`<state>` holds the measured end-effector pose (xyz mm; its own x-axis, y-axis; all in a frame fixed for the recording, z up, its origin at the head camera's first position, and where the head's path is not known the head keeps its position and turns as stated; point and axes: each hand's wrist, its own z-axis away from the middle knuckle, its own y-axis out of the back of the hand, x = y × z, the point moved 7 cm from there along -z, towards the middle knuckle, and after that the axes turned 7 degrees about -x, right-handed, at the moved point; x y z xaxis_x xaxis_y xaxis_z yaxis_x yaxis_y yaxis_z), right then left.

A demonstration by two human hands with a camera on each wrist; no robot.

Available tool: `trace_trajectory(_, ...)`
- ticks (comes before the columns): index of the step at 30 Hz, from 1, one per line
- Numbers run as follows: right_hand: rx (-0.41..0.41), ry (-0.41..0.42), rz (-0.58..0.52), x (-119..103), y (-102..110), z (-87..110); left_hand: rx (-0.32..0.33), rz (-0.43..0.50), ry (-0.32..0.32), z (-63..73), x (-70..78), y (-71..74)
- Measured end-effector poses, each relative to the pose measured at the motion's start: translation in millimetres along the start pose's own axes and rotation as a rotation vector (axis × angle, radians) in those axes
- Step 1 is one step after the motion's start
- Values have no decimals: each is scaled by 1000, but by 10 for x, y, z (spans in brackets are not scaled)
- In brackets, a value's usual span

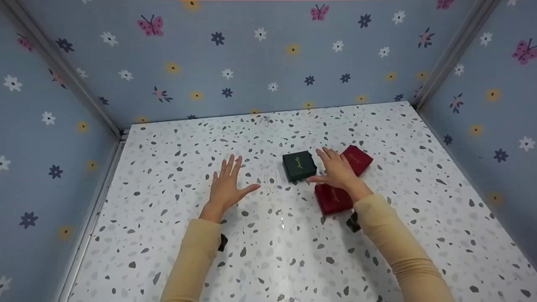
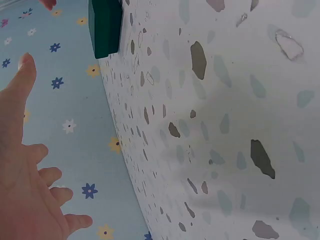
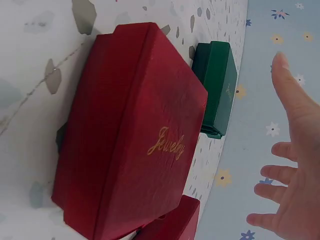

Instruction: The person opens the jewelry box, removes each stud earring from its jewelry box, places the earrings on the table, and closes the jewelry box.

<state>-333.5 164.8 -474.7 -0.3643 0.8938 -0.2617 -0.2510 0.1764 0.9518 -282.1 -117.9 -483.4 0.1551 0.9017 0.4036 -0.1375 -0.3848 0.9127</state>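
A dark green jewelry box (image 1: 299, 166) with gold script on its lid lies on the speckled tabletop between my two hands. Just right of it, my right hand (image 1: 337, 171) hovers with fingers spread, holding nothing. Two red jewelry boxes are by that hand: one (image 1: 358, 159) behind it, partly covered by the fingers, and a nearer one (image 1: 333, 200) below the palm. In the right wrist view the nearer red box (image 3: 145, 135) shows the gold word "Jewelry". My left hand (image 1: 226, 188) is over the table at the left, fingers and thumb spread, apart from the boxes.
The white speckled table (image 1: 176, 251) is bordered by blue flowered panels (image 1: 251, 63) at the back and both sides. Metal strips (image 1: 96, 84) run along the panel corners. A small dark device (image 1: 222, 242) sits at the left wrist, another (image 1: 353, 222) at the right.
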Motion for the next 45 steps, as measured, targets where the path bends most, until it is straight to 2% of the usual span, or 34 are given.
trace_trajectory(9, -82, 42, -75, -78, -107, -237, 36, 133, 7, -13, -8, -107)
trace_trajectory(15, -124, 37, -127, -90, -193, -347, 95, 219, 5, -2, -3, -184)
trace_trajectory(20, -152, 17, -184, -79, -279, -423, 110, 283, 21, 17, -31, -264)
trace_trajectory(31, -180, -1, -244, -21, -359, -544, 62, 399, 48, 60, -47, -451)
trace_trajectory(40, -221, -38, -273, -4, -446, -627, 55, 406, 37, 115, -4, -524)
trace_trajectory(45, -225, -45, -272, -22, -462, -683, 53, 444, 31, 159, 11, -516)
